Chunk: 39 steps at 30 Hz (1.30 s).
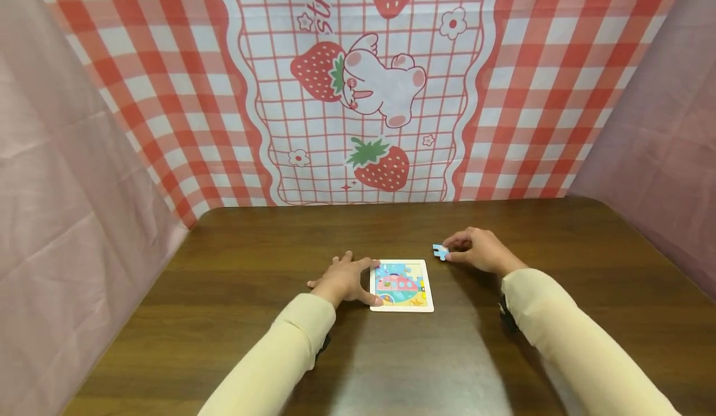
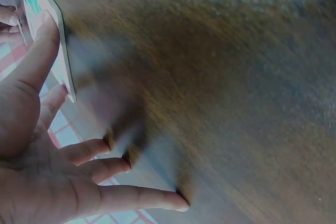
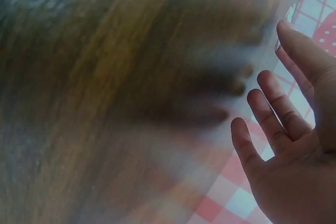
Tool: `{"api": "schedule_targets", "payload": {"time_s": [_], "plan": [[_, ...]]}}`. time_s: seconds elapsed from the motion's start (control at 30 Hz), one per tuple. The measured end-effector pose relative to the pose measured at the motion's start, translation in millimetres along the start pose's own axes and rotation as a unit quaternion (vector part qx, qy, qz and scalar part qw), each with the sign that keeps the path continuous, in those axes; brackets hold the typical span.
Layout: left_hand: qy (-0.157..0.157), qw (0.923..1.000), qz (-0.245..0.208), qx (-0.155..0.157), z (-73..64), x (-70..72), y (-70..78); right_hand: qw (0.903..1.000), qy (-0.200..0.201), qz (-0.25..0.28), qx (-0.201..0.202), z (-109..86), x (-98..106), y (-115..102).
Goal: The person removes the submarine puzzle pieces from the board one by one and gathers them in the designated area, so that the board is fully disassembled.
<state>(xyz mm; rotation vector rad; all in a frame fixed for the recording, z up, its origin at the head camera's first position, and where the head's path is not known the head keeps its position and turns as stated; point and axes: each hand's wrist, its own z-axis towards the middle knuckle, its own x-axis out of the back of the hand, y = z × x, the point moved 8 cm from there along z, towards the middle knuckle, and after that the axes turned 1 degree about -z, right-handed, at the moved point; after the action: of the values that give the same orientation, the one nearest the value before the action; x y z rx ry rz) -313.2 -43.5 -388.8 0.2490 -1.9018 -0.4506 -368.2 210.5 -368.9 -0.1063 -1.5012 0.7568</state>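
Note:
A small jigsaw puzzle point(image 1: 398, 285) in a white-edged tray lies flat on the table, with a pink and teal picture. Along its left edge rests my left hand point(image 1: 342, 280), fingers spread; thumb and index finger touch the border while the other fingertips reach down to the tabletop in the left wrist view. Beyond the tray's upper right corner, my right hand point(image 1: 480, 251) pinches a light blue puzzle piece point(image 1: 440, 252) between thumb and index finger, just above the table. In the right wrist view, that piece is mostly hidden and the right hand's other fingers are loosely bent.
The brown wooden table point(image 1: 252, 242) has a glossy surface and rounded far corners. Behind it hangs a red-and-white checked cloth point(image 1: 179, 80) printed with strawberries. Pink curtains point(image 1: 73, 155) stand at both sides.

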Motion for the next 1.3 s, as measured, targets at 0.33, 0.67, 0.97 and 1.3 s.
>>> {"api": "schedule_targets", "payload": {"time_s": [0.33, 0.67, 0.97, 1.3], "plan": [[-0.005, 1.0000, 0.002, 0.007, -0.6, -1.1, -0.6, 0.9998, -0.001, -0.019, -0.006, 4.6, -7.0, 4.6], [-0.008, 0.9999, -0.001, 0.007, -1.3, -0.6, -0.5, 0.9999, 0.005, -0.015, -0.006, 4.0, -4.3, 2.3], [-0.008, 0.9999, 0.003, 0.008, -2.0, 2.6, -0.2, 0.9993, -0.001, 0.026, -0.026, -4.1, 0.4, -11.7], [-0.012, 0.9999, 0.002, 0.008, -1.3, 1.5, 1.7, 0.9929, 0.004, 0.109, -0.049, -27.3, -6.1, -28.3]]}}
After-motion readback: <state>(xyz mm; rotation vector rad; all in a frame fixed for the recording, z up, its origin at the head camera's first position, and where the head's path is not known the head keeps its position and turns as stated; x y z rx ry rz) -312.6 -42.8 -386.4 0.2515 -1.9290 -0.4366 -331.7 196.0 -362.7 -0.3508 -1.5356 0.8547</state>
